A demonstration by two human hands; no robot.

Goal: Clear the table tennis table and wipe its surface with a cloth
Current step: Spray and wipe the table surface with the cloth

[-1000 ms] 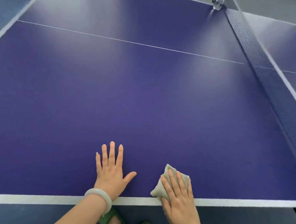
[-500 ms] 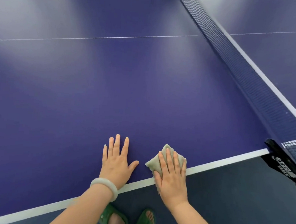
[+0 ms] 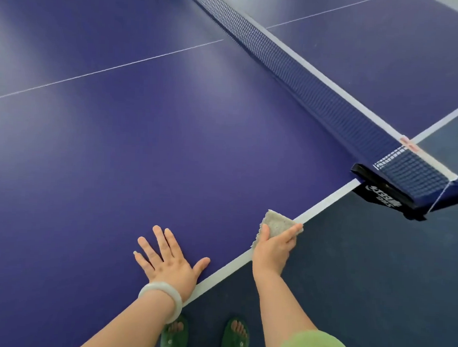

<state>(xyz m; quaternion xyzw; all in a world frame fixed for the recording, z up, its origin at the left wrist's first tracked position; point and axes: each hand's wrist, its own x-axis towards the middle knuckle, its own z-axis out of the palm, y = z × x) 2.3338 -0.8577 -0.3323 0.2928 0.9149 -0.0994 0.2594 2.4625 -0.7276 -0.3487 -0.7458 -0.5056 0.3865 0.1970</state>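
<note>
As we count one cloth, our right hand now grips it, no longer flat; left hand stays splayed.

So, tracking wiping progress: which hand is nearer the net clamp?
Right. The right hand grips the cloth at the table edge, short of the net clamp; the left hand lies flat on the table, farther back.

1 table tennis table, 1 net, 1 net clamp, 1 cloth, 2 hands, left hand, right hand, 1 bangle, 2 green sandals
</note>
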